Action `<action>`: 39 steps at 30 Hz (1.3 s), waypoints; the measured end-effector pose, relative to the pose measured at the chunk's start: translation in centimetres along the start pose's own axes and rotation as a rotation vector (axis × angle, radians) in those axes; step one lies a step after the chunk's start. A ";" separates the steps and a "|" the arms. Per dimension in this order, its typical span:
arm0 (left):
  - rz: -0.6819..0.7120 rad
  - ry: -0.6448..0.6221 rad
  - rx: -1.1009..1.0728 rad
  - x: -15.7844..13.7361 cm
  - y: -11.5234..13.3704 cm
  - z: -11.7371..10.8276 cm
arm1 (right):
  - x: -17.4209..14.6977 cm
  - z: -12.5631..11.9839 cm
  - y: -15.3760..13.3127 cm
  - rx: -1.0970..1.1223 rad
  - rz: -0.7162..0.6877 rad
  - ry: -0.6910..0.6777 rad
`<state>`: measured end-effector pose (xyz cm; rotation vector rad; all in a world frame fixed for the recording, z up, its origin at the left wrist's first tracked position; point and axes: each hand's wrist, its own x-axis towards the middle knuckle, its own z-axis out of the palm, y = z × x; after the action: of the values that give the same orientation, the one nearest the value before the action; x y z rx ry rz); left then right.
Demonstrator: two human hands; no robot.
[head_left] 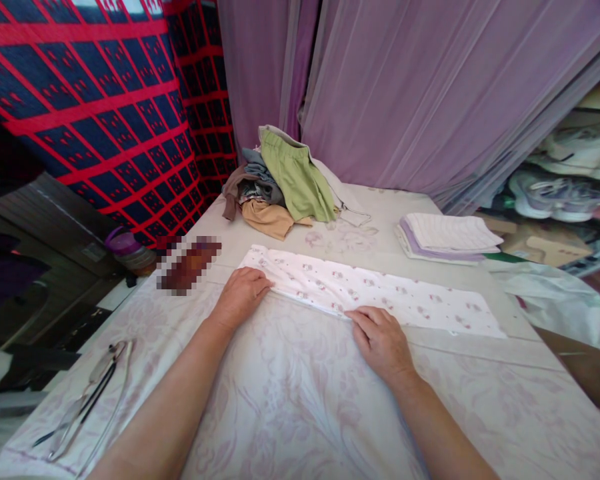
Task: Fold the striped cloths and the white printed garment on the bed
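A white cloth with small printed figures lies across the bed, folded into a long flat strip. At its left end, my left hand closes its fingers on the near edge. My right hand pinches the same edge close to the middle, thumb and fingertips together. Between the two hands the edge runs fairly straight. My fingers cover small parts of the cloth.
Behind the strip is a loose heap of clothes with green shorts on top. A folded stack of fabric sits at the back right. Glasses and cords lie at the left edge. Shoes stand on a shelf at right.
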<state>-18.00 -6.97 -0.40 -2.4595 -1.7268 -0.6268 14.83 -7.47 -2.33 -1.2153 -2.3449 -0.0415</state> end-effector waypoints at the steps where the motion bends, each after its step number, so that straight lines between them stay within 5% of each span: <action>1: -0.014 0.002 0.005 0.0 0.0 0.0 | 0.0 0.0 0.0 0.001 0.001 0.004; 8: -0.096 -0.004 -0.033 0.0 1.4 -0.8 | 0.3 -0.1 0.2 0.021 -0.012 -0.024; 11: -0.030 0.008 -0.082 0.1 3.0 -0.4 | 0.8 -0.4 0.3 0.016 -0.026 -0.036; 15: 0.133 -0.155 -0.128 -0.1 4.4 1.1 | 1.8 -1.0 0.3 -0.001 -0.027 -0.080; 23: 0.094 -0.285 -0.064 -0.5 4.2 2.0 | 7.8 0.5 -1.9 0.093 0.067 -0.030; 27: 0.052 -0.307 -0.023 -0.4 4.3 1.9 | 11.7 3.0 -4.7 0.047 0.150 -0.225; 31: -0.056 -0.298 0.047 -0.4 3.9 1.8 | 12.3 4.8 -6.1 -0.045 0.212 -0.449; 39: -0.207 -0.347 0.081 -0.1 3.4 1.0 | 9.0 3.2 -1.7 -0.145 0.299 -0.510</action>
<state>-14.65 -8.04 -0.79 -2.4666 -2.1006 -0.1387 7.88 -0.89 -0.81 -1.8114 -2.5789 0.2291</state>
